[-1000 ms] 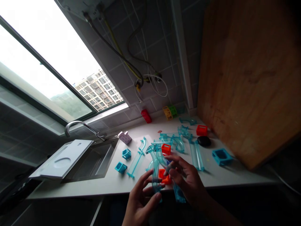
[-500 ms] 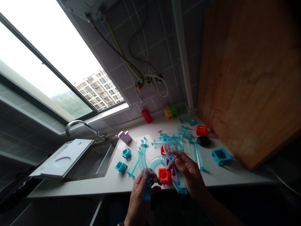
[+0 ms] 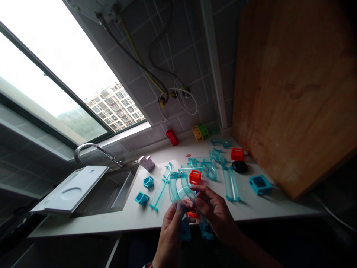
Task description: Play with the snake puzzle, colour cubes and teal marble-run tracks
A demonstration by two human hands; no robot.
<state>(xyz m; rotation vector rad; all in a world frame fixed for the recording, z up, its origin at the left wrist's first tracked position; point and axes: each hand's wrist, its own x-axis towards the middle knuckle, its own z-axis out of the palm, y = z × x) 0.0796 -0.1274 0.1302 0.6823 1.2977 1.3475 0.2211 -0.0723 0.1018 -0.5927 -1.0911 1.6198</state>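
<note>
A window (image 3: 55, 56) stands at the far left, and below it a white board (image 3: 76, 190) lies tilted over part of a sink (image 3: 122, 190), beside a tap (image 3: 92, 144). On the white counter (image 3: 267, 204), right of the sink, sits a purple block (image 3: 146, 163), with two small blue cubes (image 3: 148, 182) nearer the front edge. Next comes a clear blue straight track (image 3: 160, 195), a short curved piece at its far end.

The left hand (image 3: 173, 227) pinches the left curved track (image 3: 173, 188) between thumb and fingers, holding it up above the counter's front edge. Farther back, a red block (image 3: 172, 137) lies near the wall. Just to the right, the right hand (image 3: 213, 212) pinches the right curved track (image 3: 185, 182). The far ends of both tracks come close together; whether they touch I cannot tell. An orange cube (image 3: 195, 177) shows just beyond, and another orange piece (image 3: 193, 214) is partly hidden behind the hands.

Past these lie more clear blue tracks (image 3: 231, 184), with yellow and green blocks (image 3: 197, 133) by the wall. Then come a red cube (image 3: 237, 153), a black rounded object (image 3: 240, 166), a larger blue block (image 3: 260, 184) and a leaning wooden board (image 3: 290, 93).
</note>
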